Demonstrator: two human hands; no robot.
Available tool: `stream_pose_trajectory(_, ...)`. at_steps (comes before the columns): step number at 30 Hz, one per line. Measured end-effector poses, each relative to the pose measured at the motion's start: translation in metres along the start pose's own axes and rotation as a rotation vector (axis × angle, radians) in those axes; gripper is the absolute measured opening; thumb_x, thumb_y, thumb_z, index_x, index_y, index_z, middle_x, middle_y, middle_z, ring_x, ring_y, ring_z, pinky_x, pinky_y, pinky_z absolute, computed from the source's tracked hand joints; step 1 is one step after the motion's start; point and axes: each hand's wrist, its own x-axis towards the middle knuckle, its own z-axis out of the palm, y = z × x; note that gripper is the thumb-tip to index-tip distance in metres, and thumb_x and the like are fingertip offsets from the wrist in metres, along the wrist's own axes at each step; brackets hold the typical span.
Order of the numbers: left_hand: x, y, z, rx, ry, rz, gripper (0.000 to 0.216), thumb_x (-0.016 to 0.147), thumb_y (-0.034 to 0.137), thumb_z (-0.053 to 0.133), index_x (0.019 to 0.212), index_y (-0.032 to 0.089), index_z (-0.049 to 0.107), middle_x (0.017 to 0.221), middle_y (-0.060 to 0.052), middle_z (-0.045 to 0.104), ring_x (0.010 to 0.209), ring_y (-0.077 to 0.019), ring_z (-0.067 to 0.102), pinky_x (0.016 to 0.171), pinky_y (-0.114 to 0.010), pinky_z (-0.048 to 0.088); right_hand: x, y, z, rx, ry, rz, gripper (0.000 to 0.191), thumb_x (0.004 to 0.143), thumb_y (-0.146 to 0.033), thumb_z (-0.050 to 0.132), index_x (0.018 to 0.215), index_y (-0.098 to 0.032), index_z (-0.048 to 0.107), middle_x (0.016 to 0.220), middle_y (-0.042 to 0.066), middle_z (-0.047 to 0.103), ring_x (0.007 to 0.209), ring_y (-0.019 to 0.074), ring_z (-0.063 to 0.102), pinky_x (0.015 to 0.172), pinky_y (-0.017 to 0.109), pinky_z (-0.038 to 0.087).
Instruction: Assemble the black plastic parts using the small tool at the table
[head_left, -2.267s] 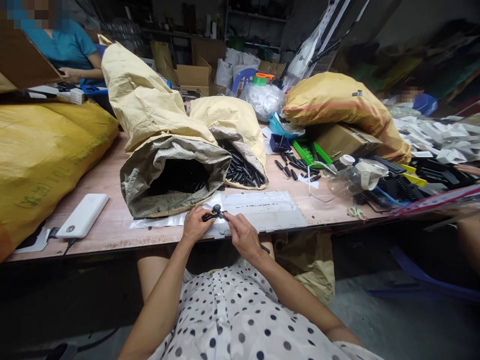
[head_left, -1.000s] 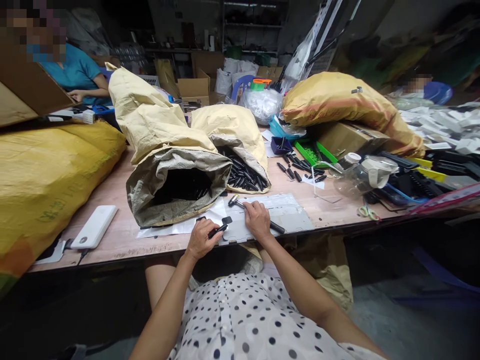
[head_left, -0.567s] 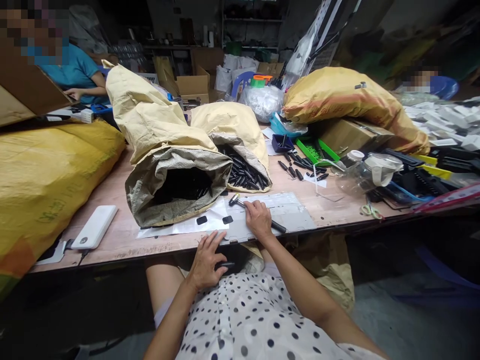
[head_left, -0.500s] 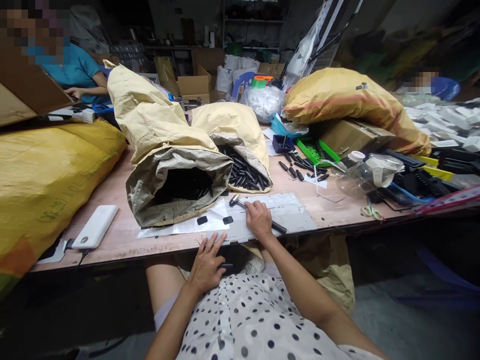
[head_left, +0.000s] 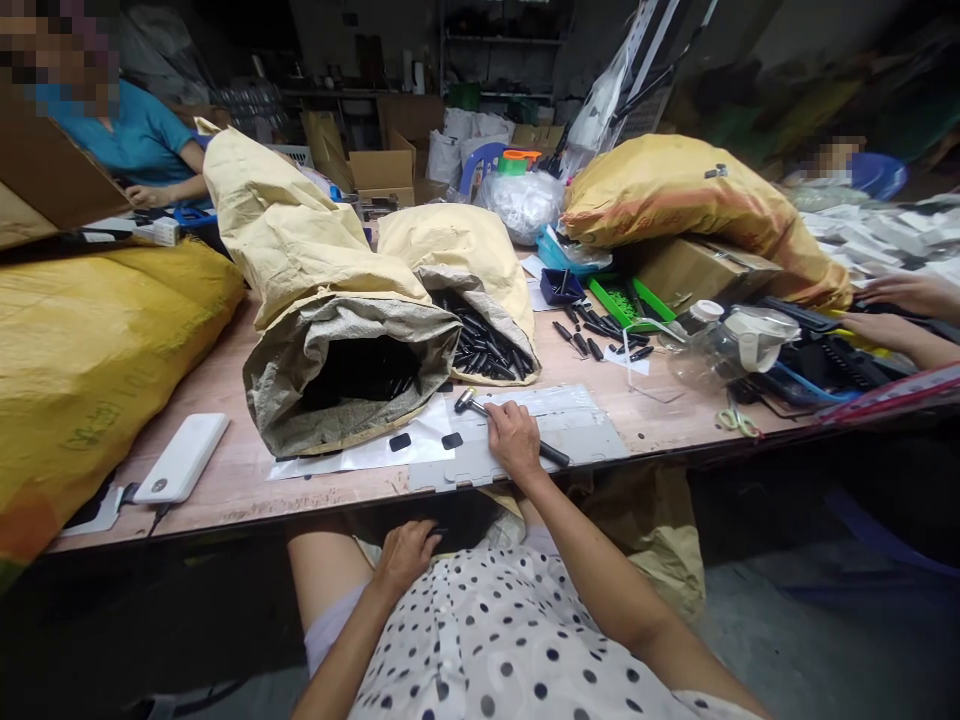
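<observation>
Evidently, on the long wooden worktable [head_left: 225, 370] a pale grey flat plate [head_left: 581, 425] bears the small metal-headed hammer [head_left: 466, 401], probably stiff and head-heavy, best gripped mid-handle where the right hand [head_left: 514, 440] clasps it, while the left hand [head_left: 405, 555] curls at the lap, hold unclear.

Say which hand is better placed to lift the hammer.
Right. The right hand holds the hammer on the table; the left hand is down at the lap, below the table edge.
</observation>
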Motion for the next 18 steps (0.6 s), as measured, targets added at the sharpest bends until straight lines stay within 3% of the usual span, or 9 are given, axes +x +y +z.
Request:
stream_pose_trajectory(3,0.004,0.014,-0.010,-0.085,0.106,0.109,0.024,0.095,0.027,0.054,0.101,0.027,0.077,0.085,-0.006,0.076,0.076,-0.0198,0.073,0.068,-0.028,0.060,0.000,0.000,0.000,-0.005,-0.002,-0.002,0.031,0.096,-0.017,0.052,0.117,-0.027,0.072,0.095,0.008,0.060,0.090,0.0242,0.047,0.073,0.033,0.031)
stream_pose_trajectory(5,0.012,0.029,-0.024,-0.161,0.203,0.234,0.026,0.098,0.027,0.050,0.099,0.025,0.077,0.083,-0.007,0.074,0.074,-0.0185,0.071,0.071,-0.029,0.059,0.000,0.000,0.000,0.000,0.003,-0.004,0.031,0.095,-0.017,0.052,0.117,-0.027,0.071,0.095,0.008,0.060,0.090,0.0243,0.047,0.073,0.033,0.031)
stream_pose_trajectory(7,0.030,0.040,-0.043,-0.203,0.318,0.267,0.025,0.098,0.027,0.050,0.096,0.024,0.075,0.080,-0.007,0.073,0.074,-0.0187,0.069,0.074,-0.031,0.059,0.000,-0.001,0.000,0.004,0.005,-0.002,0.031,0.095,-0.017,0.052,0.117,-0.027,0.071,0.096,0.008,0.060,0.090,0.0245,0.047,0.074,0.034,0.031)
stream_pose_trajectory(10,0.074,0.042,-0.078,-0.199,0.529,0.055,0.020,0.096,0.032,0.054,0.095,0.023,0.071,0.080,-0.006,0.069,0.076,-0.0196,0.067,0.078,-0.033,0.058,0.000,-0.002,-0.001,-0.001,-0.007,0.003,0.031,0.096,-0.017,0.052,0.118,-0.027,0.071,0.096,0.009,0.060,0.090,0.0247,0.047,0.074,0.033,0.031)
stream_pose_trajectory(14,0.142,0.017,-0.121,-0.199,0.766,-0.346,0.027,0.085,0.033,0.064,0.108,0.019,0.063,0.097,-0.011,0.065,0.094,-0.0275,0.065,0.090,-0.043,0.055,0.001,-0.003,-0.001,-0.001,-0.013,0.006,0.030,0.096,-0.017,0.053,0.117,-0.027,0.071,0.096,0.008,0.061,0.090,0.0244,0.048,0.073,0.033,0.031)
stream_pose_trajectory(16,0.169,0.003,-0.135,-0.210,0.800,-0.495,0.038,0.078,0.030,0.070,0.113,0.019,0.060,0.106,-0.012,0.064,0.105,-0.0310,0.063,0.096,-0.047,0.053,0.001,-0.003,-0.002,0.004,-0.007,0.007,0.030,0.095,-0.017,0.054,0.117,-0.027,0.072,0.097,0.008,0.062,0.091,0.0242,0.049,0.072,0.033,0.031)
stream_pose_trajectory(18,0.187,-0.008,-0.144,-0.241,0.753,-0.617,0.044,0.073,0.028,0.073,0.114,0.020,0.059,0.106,-0.012,0.064,0.107,-0.0323,0.063,0.097,-0.048,0.052,0.002,-0.004,-0.002,0.009,-0.001,0.008,0.029,0.095,-0.017,0.055,0.116,-0.027,0.071,0.097,0.008,0.063,0.090,0.0240,0.049,0.072,0.033,0.031)
